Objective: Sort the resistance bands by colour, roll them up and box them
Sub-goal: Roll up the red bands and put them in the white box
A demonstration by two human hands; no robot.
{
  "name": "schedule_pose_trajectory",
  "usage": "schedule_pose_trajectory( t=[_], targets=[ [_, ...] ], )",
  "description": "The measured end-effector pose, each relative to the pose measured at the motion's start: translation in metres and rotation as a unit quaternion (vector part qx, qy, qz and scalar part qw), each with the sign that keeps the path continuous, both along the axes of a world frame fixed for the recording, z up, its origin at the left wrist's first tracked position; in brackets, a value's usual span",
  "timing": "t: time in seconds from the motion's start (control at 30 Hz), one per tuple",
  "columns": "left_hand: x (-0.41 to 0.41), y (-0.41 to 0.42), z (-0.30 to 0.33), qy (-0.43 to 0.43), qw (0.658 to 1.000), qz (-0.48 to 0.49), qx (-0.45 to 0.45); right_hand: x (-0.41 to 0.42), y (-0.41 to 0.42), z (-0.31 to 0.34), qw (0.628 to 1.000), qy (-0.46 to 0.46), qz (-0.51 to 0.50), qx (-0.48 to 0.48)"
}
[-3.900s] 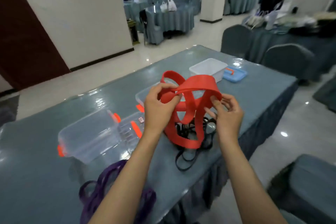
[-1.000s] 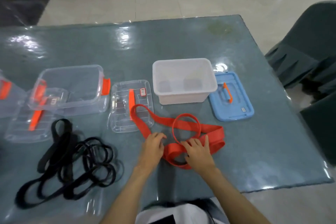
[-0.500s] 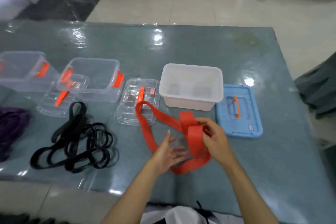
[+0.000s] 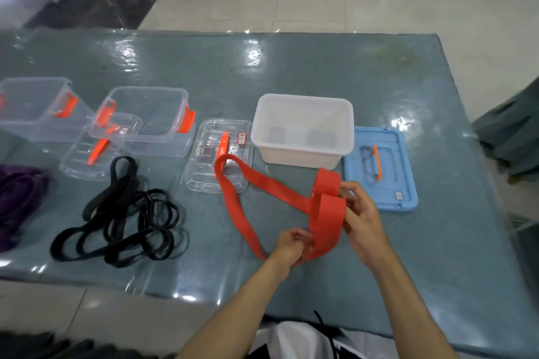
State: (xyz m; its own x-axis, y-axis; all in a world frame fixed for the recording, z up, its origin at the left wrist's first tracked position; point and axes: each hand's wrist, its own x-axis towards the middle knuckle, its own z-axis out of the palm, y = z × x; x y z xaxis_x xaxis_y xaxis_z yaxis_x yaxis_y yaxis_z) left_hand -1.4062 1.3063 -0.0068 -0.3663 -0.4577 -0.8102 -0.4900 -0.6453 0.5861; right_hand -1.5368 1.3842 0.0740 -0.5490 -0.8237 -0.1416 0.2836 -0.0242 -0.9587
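While held up over the near table (image 4: 291,67), red band (image 4: 262,183) folded between both hands, probably to start the roll. Right hand (image 4: 360,213) pinched on the folded top of the band, near the blue lid (image 4: 382,183); left hand (image 4: 290,242) closed on the lower loop, just above the table. Hands near each other but apart. Far loop of the band lying across one clear lid (image 4: 204,172), likely only because of its length.

White box (image 4: 303,131) standing open right behind the hands, seemingly ready for the red roll. Counted: one red band, one black pile (image 4: 122,221) at left (number of bands not clear), one purple pile (image 4: 17,198) at far left edge. Boxes: two clear boxes (image 4: 145,119), one white. Lids: two clear, one blue, all set aside from the boxes so these stay open.
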Motion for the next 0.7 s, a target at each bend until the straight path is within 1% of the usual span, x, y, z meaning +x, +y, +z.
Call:
schedule_pose_trajectory(
  t=[0.07,0.13,0.23,0.3,0.43,0.5,0.6,0.7],
  targets=[
    [0.010,-0.011,0.001,0.014,0.995,0.047,0.083,-0.004,0.003,0.002,1.000,-0.006,0.000,-0.004],
    [0.022,-0.028,0.000,0.054,0.984,0.057,0.160,-0.004,0.003,0.005,1.000,-0.023,-0.005,-0.014],
    [0.024,-0.035,0.000,0.103,0.972,-0.003,0.209,0.002,-0.006,0.011,0.998,-0.057,-0.023,-0.025],
    [0.016,-0.026,0.000,0.134,0.966,0.010,0.221,0.005,-0.013,0.013,0.999,-0.044,-0.021,-0.023],
    [0.022,-0.038,0.000,0.161,0.950,0.112,0.243,-0.002,-0.012,0.013,0.999,0.032,-0.018,0.023],
    [0.037,-0.061,0.004,0.188,0.936,0.166,0.247,-0.008,-0.008,0.010,0.993,0.099,-0.015,0.058],
    [0.065,-0.099,0.016,0.229,0.909,0.258,0.232,-0.011,-0.006,0.002,0.971,0.212,0.032,0.103],
    [0.086,-0.130,0.026,0.244,0.905,0.299,0.179,-0.004,-0.009,-0.016,0.937,0.295,0.087,0.166]
  ],
)
